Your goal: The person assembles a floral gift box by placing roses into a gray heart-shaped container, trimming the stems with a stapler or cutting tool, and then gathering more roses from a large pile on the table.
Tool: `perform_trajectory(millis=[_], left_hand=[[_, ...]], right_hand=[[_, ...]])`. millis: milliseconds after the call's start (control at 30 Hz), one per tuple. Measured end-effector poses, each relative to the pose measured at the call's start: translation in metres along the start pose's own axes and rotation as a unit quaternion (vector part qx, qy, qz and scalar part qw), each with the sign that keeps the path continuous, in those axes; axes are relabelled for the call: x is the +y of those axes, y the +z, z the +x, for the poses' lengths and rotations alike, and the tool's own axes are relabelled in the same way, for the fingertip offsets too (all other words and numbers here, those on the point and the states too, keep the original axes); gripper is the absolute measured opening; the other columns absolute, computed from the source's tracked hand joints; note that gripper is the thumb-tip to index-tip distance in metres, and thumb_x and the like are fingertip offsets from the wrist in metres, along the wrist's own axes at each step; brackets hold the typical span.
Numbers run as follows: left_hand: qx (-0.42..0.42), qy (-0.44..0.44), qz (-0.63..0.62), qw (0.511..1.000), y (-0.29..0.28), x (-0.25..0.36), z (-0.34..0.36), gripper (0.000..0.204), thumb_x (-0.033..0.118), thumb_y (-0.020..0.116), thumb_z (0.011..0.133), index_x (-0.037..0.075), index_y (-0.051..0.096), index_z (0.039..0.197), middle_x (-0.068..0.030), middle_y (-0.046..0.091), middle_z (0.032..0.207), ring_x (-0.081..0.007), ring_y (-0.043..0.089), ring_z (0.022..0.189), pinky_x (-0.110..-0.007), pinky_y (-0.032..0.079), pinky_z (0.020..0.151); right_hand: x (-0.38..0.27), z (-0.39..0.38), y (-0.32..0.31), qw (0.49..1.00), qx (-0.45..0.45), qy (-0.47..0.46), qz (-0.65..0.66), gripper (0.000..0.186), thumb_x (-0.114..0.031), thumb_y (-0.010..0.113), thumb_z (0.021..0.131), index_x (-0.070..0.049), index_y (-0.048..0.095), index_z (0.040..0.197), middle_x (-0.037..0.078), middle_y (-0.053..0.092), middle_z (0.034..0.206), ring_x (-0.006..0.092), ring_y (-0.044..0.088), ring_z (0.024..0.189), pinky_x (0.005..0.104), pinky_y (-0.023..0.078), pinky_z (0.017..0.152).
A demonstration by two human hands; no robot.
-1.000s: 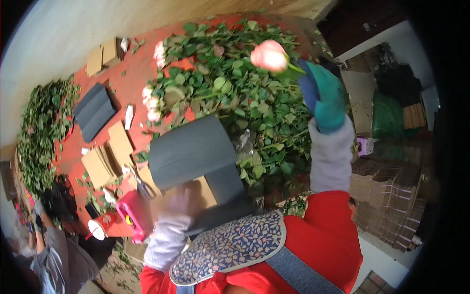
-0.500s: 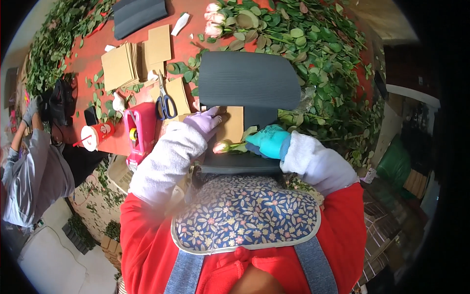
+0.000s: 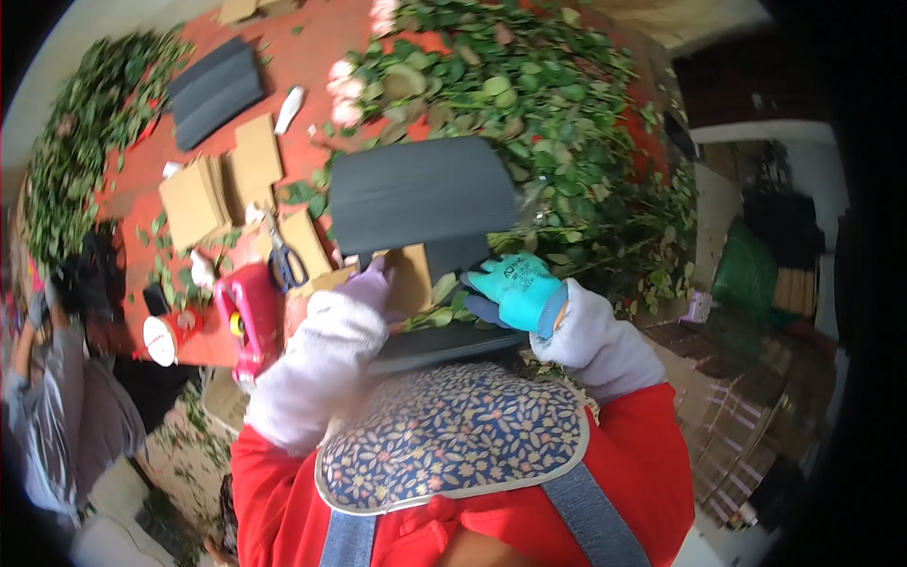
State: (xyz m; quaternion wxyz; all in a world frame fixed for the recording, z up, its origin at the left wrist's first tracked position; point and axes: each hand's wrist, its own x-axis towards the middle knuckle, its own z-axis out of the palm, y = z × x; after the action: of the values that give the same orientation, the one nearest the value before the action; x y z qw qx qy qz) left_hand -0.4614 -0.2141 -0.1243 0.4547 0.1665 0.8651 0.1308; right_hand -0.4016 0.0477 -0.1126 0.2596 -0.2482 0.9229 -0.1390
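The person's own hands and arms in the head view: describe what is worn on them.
The left hand wears a pale purple glove; the right hand wears a teal glove with a dark printed marking on its back and blue-grey at thumb and cuff. Fluffy pale lavender cloth oversleeves cover both forearms, with bright red cloth sleeves above them.

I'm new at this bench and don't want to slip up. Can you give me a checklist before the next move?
1. Left hand at the brown cardboard: ok, by its left edge.
2. Right hand gripping the leafy stem: cannot tell; it is beside the leaves.
3. Bloom on that stem: cannot tell; none visible.
4. Scissors away from both hands: ok, left of them.
5. Pink tape dispenser on the table: ok, near its edge.
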Motion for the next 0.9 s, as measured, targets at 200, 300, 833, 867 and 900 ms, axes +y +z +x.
perform_trajectory(millis=[200, 300, 833, 867, 900], left_hand=[[0.000, 0.018, 0.064, 0.998, 0.005, 0.001, 0.010, 0.090, 0.033, 0.083, 0.070, 0.001, 0.034, 0.139, -0.0236, 0.066, 0.101, -0.0369, 0.065, 0.097, -0.041, 0.053, 0.082], [0.039, 0.075, 0.081, 0.993, 0.019, -0.014, 0.013, 0.076, 0.033, 0.081, 0.072, -0.001, 0.047, 0.131, -0.0225, 0.054, 0.123, -0.0392, 0.059, 0.105, -0.041, 0.050, 0.091], [0.050, 0.095, 0.023, 0.994, 0.011, -0.007, 0.004, 0.075, 0.038, 0.081, 0.071, 0.002, 0.051, 0.130, -0.0206, 0.048, 0.129, -0.0375, 0.058, 0.106, -0.040, 0.050, 0.091], [0.067, 0.112, 0.009, 0.991, 0.018, -0.016, 0.004, 0.076, 0.038, 0.081, 0.071, 0.003, 0.050, 0.130, -0.0204, 0.047, 0.129, -0.0372, 0.058, 0.107, -0.040, 0.049, 0.091], [0.077, 0.126, 0.003, 0.989, 0.018, -0.016, 0.007, 0.076, 0.037, 0.081, 0.071, 0.003, 0.049, 0.131, -0.0202, 0.047, 0.130, -0.0369, 0.057, 0.108, -0.040, 0.049, 0.092]], right_hand=[[0.021, -0.031, 0.005, 0.995, -0.053, 0.042, 0.069, 0.017, -0.019, 0.054, 0.086, -0.010, 0.068, 0.089, 0.014, 0.068, 0.088, 0.0330, 0.067, 0.086, 0.0413, 0.053, 0.074], [0.061, -0.030, -0.038, 0.987, -0.016, 0.089, 0.130, 0.017, -0.017, 0.055, 0.084, -0.010, 0.065, 0.095, 0.013, 0.068, 0.092, 0.0307, 0.067, 0.088, 0.0379, 0.052, 0.075], [0.215, -0.019, -0.071, 0.927, 0.271, 0.258, -0.017, 0.034, 0.002, 0.054, 0.082, -0.007, 0.063, 0.114, 0.014, 0.065, 0.104, 0.0357, 0.062, 0.097, 0.0441, 0.049, 0.084], [0.224, -0.031, -0.067, 0.915, 0.326, 0.236, -0.026, 0.036, 0.002, 0.054, 0.082, -0.005, 0.063, 0.116, 0.015, 0.066, 0.106, 0.0359, 0.062, 0.099, 0.0426, 0.050, 0.085], [0.228, -0.038, -0.072, 0.909, 0.353, 0.222, 0.014, 0.036, 0.002, 0.056, 0.082, -0.005, 0.064, 0.117, 0.017, 0.065, 0.111, 0.0362, 0.061, 0.102, 0.0413, 0.049, 0.087]])
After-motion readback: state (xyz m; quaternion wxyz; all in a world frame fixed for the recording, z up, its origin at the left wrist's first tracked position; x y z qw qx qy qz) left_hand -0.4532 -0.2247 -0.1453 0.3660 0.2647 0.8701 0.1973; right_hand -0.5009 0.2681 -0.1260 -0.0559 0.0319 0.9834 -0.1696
